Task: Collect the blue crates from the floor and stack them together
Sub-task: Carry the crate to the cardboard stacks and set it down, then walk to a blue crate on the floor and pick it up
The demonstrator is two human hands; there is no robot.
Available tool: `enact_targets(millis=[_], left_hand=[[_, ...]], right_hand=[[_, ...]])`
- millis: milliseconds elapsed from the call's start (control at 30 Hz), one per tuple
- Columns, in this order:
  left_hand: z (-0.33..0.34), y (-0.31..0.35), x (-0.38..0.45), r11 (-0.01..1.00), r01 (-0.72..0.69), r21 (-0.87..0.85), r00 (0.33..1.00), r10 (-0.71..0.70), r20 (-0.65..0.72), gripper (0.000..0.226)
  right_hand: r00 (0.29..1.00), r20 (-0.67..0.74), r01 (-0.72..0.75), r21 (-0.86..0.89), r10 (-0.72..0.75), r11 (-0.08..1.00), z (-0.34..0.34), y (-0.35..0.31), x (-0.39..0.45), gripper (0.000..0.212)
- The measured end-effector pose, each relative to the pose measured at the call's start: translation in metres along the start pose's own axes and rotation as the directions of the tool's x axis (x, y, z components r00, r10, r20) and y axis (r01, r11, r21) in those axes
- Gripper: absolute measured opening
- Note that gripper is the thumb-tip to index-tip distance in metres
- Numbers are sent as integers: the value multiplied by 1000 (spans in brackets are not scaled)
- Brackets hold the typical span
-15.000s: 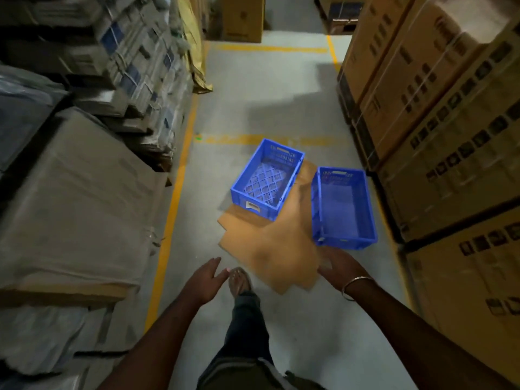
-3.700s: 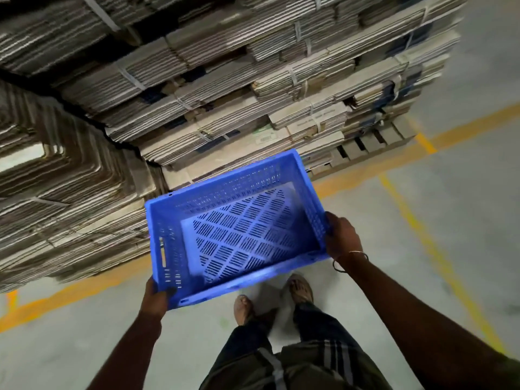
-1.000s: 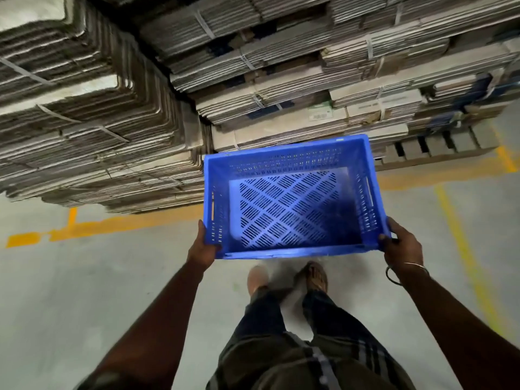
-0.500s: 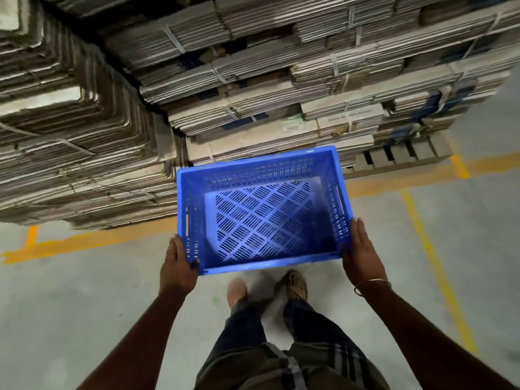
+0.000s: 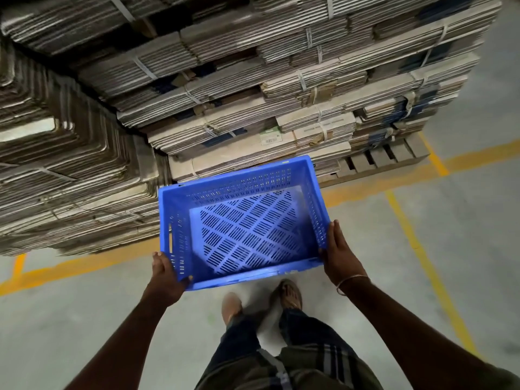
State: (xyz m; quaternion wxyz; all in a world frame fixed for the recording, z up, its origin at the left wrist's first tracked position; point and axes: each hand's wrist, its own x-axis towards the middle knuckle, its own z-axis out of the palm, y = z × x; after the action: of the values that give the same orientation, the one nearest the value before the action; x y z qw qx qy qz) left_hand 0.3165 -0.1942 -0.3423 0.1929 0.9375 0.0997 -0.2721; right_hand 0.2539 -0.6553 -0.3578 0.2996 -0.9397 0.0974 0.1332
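Observation:
A blue plastic crate (image 5: 242, 226) with a slotted lattice bottom and perforated walls is held in the air in front of me, above the floor, open side up and empty. My left hand (image 5: 166, 274) grips its near left corner, thumb over the rim. My right hand (image 5: 337, 257), with a thin bangle at the wrist, presses flat against the crate's right wall. No second crate is in view.
Tall strapped bundles of flattened cardboard (image 5: 253, 88) on a wooden pallet (image 5: 385, 159) rise straight ahead, with another stack (image 5: 62, 175) at left. Yellow lines (image 5: 416, 243) mark the grey concrete floor. My feet (image 5: 289, 294) stand just below the crate.
The crate has tilted slightly, its left side lower. My view has swung a little left along the cardboard stacks. Both hands stay on the crate.

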Motion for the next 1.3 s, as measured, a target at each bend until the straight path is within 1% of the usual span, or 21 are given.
enact_targets(millis=[100,200,267,333,400,500,600,667,733,800,867,967,1067,1167,1233,1300], left_hand=[[-5,6,1,1000,7,-30,1000,-7,-1,105],[-15,13,-2,998,-45,-52,999,43,-31,91],[-21,17,-9,991,-100,-89,995,99,-24,83],[-23,19,-20,986,-123,-115,992,121,-23,74],[-25,22,-35,985,-105,-137,994,98,-55,65],[-25,12,-60,979,-69,-191,992,48,-116,61],[-27,-27,-91,973,-46,-227,990,15,-138,66],[-28,-65,-115,969,-18,-248,988,-21,-153,67],[-28,-107,-143,958,31,-286,987,-74,-143,66],[-27,-150,-175,934,92,-346,982,-142,-123,64],[-24,-194,-209,907,151,-393,972,-209,-110,65],[-18,-258,-259,877,231,-422,956,-286,-71,67],[-17,-313,-306,836,298,-461,930,-364,-57,69],[-19,-358,-347,768,345,-539,881,-463,-97,69],[-20,-374,-359,748,341,-570,864,-488,-124,71],[-23,-399,-373,718,356,-598,834,-533,-142,73]], right_hand=[[996,64,-48,-117,55,992,-12,-4,10,75],[998,35,-49,-195,56,980,-27,-20,25,70],[1000,6,2,-225,0,974,-36,-32,30,69],[995,2,97,-227,-99,969,-36,-48,31,69],[984,34,178,-267,-175,947,-29,-67,30,66],[968,96,250,-262,-232,932,-12,-109,27,65],[919,163,391,-268,-358,881,14,-161,19,60],[884,218,460,-241,-414,855,36,-197,10,62],[868,244,486,-231,-433,843,59,-237,-2,69],[840,321,524,-266,-438,809,85,-274,-20,77],[812,364,564,-294,-455,772,111,-313,-41,75],[747,451,639,-282,-489,715,148,-372,-77,70],[645,542,738,-260,-539,622,190,-425,-108,61],[538,627,822,-240,-563,517,233,-478,-133,62],[499,668,846,-237,-552,477,251,-502,-139,63],[434,717,884,-224,-545,410,281,-537,-146,66]])
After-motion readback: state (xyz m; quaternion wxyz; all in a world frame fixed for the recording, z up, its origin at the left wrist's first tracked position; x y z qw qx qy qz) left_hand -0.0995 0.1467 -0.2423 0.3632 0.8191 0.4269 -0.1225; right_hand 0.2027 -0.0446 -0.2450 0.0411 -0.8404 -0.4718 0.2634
